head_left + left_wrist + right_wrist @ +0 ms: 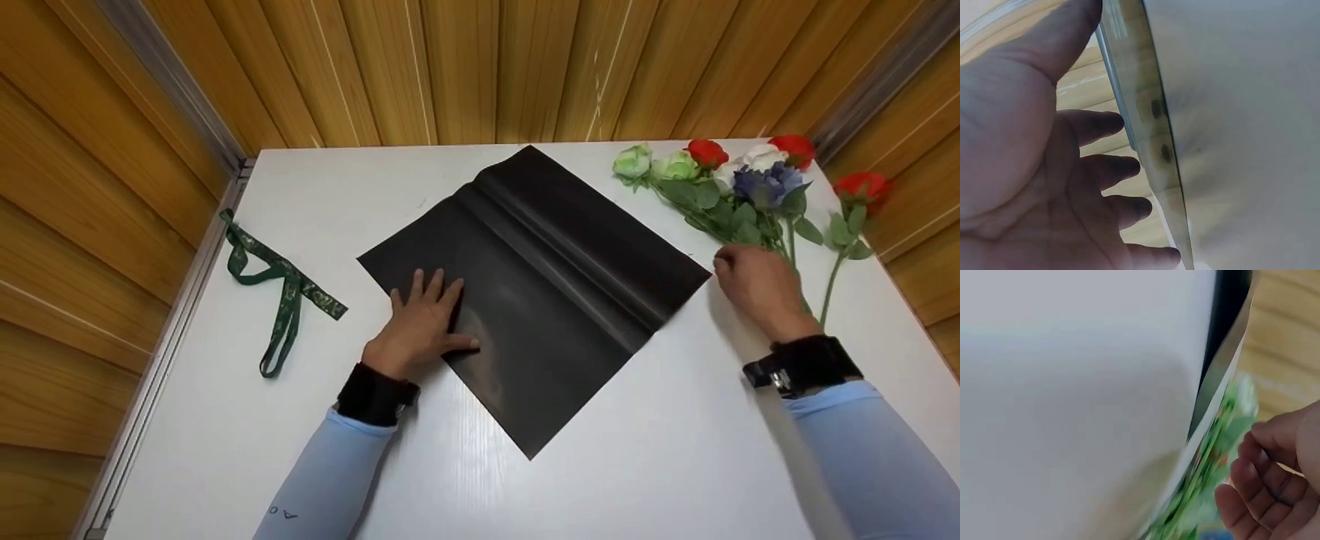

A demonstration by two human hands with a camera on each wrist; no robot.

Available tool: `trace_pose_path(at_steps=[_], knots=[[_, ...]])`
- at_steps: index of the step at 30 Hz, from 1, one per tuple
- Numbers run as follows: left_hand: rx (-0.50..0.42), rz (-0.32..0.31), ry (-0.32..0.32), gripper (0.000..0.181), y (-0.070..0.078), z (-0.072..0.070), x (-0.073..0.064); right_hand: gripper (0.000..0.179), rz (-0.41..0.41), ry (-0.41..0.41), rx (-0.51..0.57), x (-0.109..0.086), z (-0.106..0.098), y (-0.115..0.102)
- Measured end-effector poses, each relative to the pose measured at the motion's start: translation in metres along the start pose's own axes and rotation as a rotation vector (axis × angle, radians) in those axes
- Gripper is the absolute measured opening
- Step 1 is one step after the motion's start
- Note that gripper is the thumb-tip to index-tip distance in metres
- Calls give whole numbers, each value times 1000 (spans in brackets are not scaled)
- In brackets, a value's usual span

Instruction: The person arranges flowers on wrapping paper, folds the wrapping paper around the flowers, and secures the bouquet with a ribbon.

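A glossy black sheet of wrapping paper (540, 300) lies diagonally on the white table, with raised creases across its right half. My left hand (420, 322) rests at its left edge, fingers spread and straight. In the left wrist view the sheet (1154, 129) appears as a thin shiny band beside the fingertips (1129, 164). At the sheet's right corner is my right hand (761, 289), its fingertips close to the corner. The right wrist view shows its fingers (1247, 478) loosely curled, thumb near the index finger, with nothing visible between them and the dark sheet (1230, 315) apart from them.
Artificial flowers (750, 180) in red, white, green and blue lie at the back right, their stems running beneath or beside my right hand. A separate red rose (862, 187) lies at the right edge. A green patterned ribbon (285, 277) lies left. Wood-look panels (465, 75) enclose the table.
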State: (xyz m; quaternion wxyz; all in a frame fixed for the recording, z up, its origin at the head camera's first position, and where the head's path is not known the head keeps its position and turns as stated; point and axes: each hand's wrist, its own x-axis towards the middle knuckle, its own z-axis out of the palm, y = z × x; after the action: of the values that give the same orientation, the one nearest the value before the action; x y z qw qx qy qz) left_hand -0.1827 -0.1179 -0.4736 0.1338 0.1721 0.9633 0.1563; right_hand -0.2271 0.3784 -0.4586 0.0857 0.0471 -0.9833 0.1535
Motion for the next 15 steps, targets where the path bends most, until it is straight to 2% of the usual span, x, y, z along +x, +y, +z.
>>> trace_pose_path(at_steps=[4, 8, 12, 15], knots=[[22, 32, -2, 99, 4, -1, 4, 26, 90, 12, -39, -5, -9, 27], [37, 54, -14, 99, 4, -6, 16, 28, 161, -19, -50, -12, -14, 42], [33, 26, -27, 98, -2, -13, 25, 36, 210, -80, -60, -18, -15, 48], [31, -5, -33, 98, -8, -16, 28, 32, 225, -120, -72, -19, -14, 50]])
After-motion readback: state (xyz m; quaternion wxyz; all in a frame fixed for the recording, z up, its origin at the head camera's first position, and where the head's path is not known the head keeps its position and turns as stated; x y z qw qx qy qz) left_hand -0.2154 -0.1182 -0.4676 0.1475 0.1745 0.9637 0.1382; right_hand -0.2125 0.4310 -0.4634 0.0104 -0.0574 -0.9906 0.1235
